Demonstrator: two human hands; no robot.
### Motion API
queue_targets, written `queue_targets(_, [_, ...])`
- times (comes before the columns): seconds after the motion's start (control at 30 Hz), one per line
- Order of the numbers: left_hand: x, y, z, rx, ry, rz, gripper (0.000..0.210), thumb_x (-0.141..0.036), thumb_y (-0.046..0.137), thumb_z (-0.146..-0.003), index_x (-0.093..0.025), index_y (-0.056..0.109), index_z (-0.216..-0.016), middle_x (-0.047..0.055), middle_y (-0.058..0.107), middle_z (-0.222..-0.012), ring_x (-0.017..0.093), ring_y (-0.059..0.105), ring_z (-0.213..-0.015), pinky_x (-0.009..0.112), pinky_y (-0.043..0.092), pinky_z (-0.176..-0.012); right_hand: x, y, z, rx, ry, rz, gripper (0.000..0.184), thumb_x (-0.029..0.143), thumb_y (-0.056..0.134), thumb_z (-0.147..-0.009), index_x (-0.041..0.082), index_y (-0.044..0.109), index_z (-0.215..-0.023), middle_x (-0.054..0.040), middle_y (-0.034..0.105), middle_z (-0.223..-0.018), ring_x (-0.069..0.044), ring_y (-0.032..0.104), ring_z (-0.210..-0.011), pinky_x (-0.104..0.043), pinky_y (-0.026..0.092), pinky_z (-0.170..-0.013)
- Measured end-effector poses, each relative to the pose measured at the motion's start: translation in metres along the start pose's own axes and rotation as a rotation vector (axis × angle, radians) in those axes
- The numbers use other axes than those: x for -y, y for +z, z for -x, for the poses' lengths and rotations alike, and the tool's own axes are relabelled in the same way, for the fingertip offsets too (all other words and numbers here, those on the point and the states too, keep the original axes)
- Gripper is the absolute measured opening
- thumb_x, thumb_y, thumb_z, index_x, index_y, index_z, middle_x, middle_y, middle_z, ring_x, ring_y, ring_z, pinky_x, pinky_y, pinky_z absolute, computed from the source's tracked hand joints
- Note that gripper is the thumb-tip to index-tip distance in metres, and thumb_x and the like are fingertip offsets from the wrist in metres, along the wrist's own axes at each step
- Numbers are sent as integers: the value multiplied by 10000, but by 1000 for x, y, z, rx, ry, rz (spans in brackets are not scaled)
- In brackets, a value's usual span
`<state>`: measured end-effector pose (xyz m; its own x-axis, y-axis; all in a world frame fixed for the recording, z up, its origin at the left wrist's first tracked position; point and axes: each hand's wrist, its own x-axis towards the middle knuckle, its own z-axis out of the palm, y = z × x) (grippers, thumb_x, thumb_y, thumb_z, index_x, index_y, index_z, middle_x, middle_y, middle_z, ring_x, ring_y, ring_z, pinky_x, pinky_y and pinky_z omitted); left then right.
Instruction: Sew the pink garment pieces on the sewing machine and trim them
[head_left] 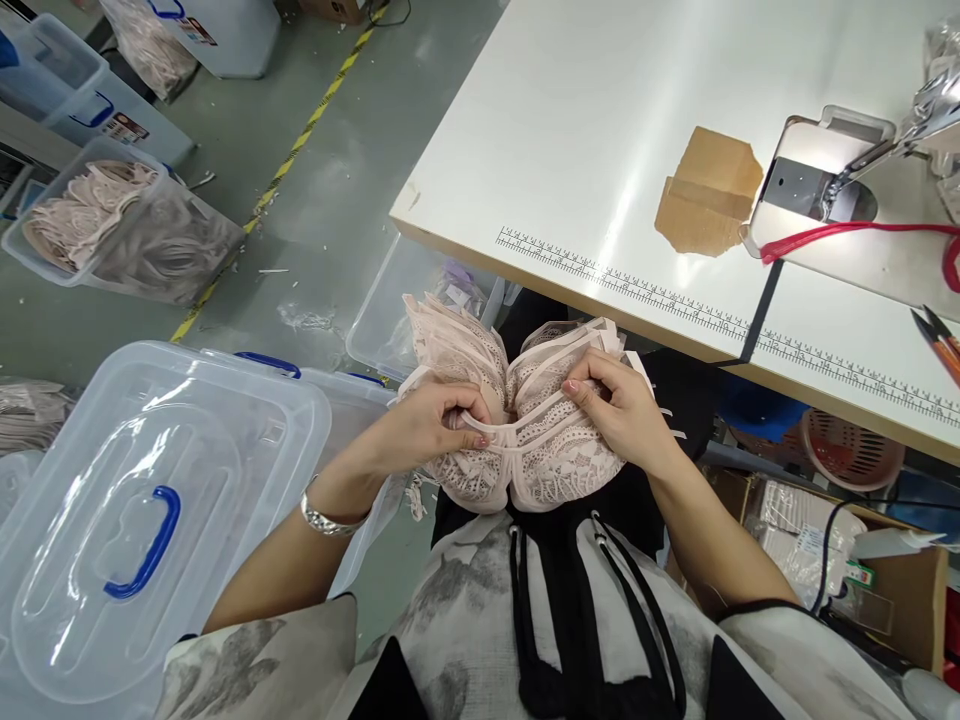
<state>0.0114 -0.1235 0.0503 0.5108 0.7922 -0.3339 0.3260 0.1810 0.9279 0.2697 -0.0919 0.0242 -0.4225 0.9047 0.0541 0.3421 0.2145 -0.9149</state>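
Note:
A stack of pale pink lace bras (566, 460) rests on my lap, cups nested together. My left hand (442, 425) pinches the edge of the top bra near its centre, thumb and fingers closed on the trim. On the other cup, my right hand (611, 395) grips the upper edge between thumb and fingers. Several layers of lace fan out behind both hands. How many bras lie in the stack is hidden.
A white table (570, 120) with a printed ruler edge carries a sewing machine (825, 185), cardboard piece (709, 195), red strap (847, 235) and scissors (941, 340). At left stand a lidded plastic box (247, 480) and a bin of lace pieces (180, 240).

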Motion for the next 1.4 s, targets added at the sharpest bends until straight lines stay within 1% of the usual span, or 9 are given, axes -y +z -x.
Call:
queue_targets(0.33, [6,1,8,-147,120,-810,325,-321,591,-965,-181,709,-696,7,621,-697,173,552,-720,361,388,-811,22,2,17,250,-374,272,378,264,474,-1028,195,520,-659,21,509,-590,-124,463,-581,-297,317,-646])
queue_targets(0.43, [8,9,6,-161,127,-981,295,-298,589,-969,-159,684,-726,22,649,-705,196,571,-727,394,396,-829,23,6,18,230,-302,435,311,275,413,-1052,179,624,-844,13,566,-599,-134,483,-553,-284,294,-599])
queue_targets(0.57, [7,22,-1,-225,179,-1099,106,-176,611,-923,-139,672,-844,72,660,-870,249,579,-867,393,420,-801,23,14,8,176,-171,767,223,237,439,-1024,168,651,-1039,-53,640,-826,-158,475,-584,-297,177,-534])
queue_targets(0.7, [8,34,-10,-267,278,-978,146,-146,530,-955,-149,663,-896,77,629,-931,245,556,-922,372,447,-792,18,19,-2,249,-203,880,133,193,524,-981,186,657,-978,-49,601,-869,-154,428,-599,-307,166,-534])
queue_targets(0.87, [15,40,-17,-241,244,-667,144,-109,501,-955,-168,628,-986,44,625,-939,193,580,-888,343,474,-815,10,15,2,140,-447,725,225,134,466,-1001,171,610,-832,-43,573,-812,-160,440,-667,-301,320,-604])
queue_targets(1.0, [18,39,-20,-143,211,-644,120,-143,555,-942,-174,669,-964,52,612,-947,219,563,-942,379,464,-871,11,10,9,80,-580,574,157,123,507,-994,188,578,-869,-93,646,-1028,-222,523,-998,-363,464,-841])
queue_targets(1.1, [15,36,-20,-69,185,-668,103,-169,624,-910,-169,689,-989,67,608,-997,247,534,-1005,409,447,-915,14,10,14,157,-589,456,164,83,458,-996,203,532,-912,-90,659,-1102,-229,537,-1124,-469,450,-1006])
queue_targets(1.23, [7,32,-20,-41,205,-679,74,-195,627,-914,-166,683,-875,76,624,-1040,262,521,-1059,422,410,-957,18,7,19,205,-552,379,235,42,371,-991,220,486,-889,-26,601,-841,-185,542,-804,-393,502,-818])
queue_targets(1.4, [-3,29,-24,-97,219,-465,125,-196,580,-944,-176,666,-855,11,696,-886,179,610,-895,375,388,-949,24,-6,21,93,-344,291,91,190,532,-986,213,514,-900,-13,571,-790,-164,515,-697,-287,425,-628])
